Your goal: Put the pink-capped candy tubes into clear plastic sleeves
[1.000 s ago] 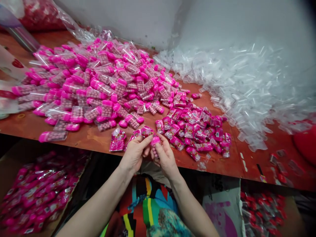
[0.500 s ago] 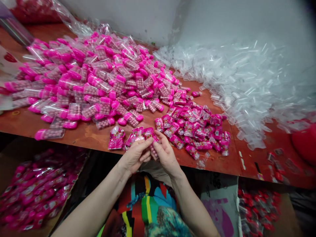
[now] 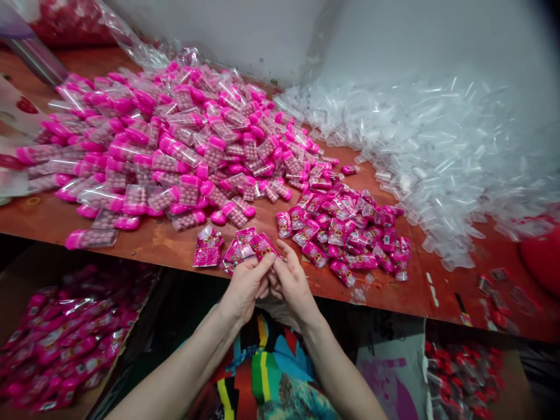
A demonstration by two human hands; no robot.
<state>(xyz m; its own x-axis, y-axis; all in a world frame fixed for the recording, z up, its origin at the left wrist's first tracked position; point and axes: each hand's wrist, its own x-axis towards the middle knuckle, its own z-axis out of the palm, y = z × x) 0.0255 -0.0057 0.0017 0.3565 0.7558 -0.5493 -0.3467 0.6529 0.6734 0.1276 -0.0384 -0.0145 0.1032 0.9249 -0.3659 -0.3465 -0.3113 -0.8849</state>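
Observation:
My left hand and my right hand meet over the table's front edge, fingers closed and thumb tips together. They pinch a small candy container between them, now almost wholly hidden by the fingers. Just beyond the fingertips lie several flat, printed pink sleeves, with another pink sleeve further left. To the right is a heap of small containers wrapped in printed pink sleeves. Behind the hands spreads a large pile of clear containers with pink caps and pink candy balls.
Clear plastic tubes are heaped at the back right against the wall. Below the table's left side stands a box of wrapped pink containers; at the lower right are red-capped containers. A red round object sits at the right edge.
My hands have drawn closer together, and the pink balls of the container visible between them earlier are now covered by fingers. The whole view has shifted slightly.

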